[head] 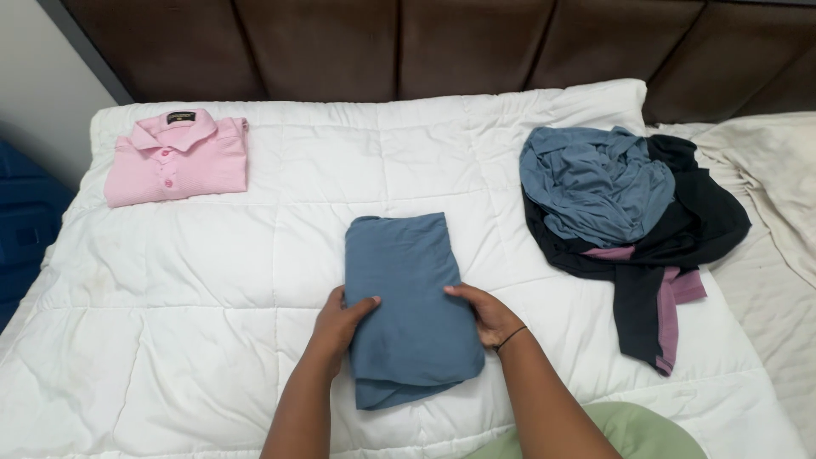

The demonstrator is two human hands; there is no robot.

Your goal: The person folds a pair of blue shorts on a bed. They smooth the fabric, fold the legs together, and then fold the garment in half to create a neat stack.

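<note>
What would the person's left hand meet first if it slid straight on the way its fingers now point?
The left hand points right, fingers already lying on the folded blue garment. Going straight on across that cloth, it would probably meet the right hand first, which rests on the garment's opposite edge.

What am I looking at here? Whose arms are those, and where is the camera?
The camera sits on a person's head and looks down, so the two arms coming up from the bottom are that person's own. There is no machine, just bare hands. The left hand and the right hand rest on the two sides of a folded blue garment, pressing it flat on a white quilt spread over a bed. At the far left lies a folded pink shirt with a collar and buttons. On the right is a loose pile of clothes, blue, black and a bit of pink, not folded. Behind the bed stands a dark padded headboard.
</note>
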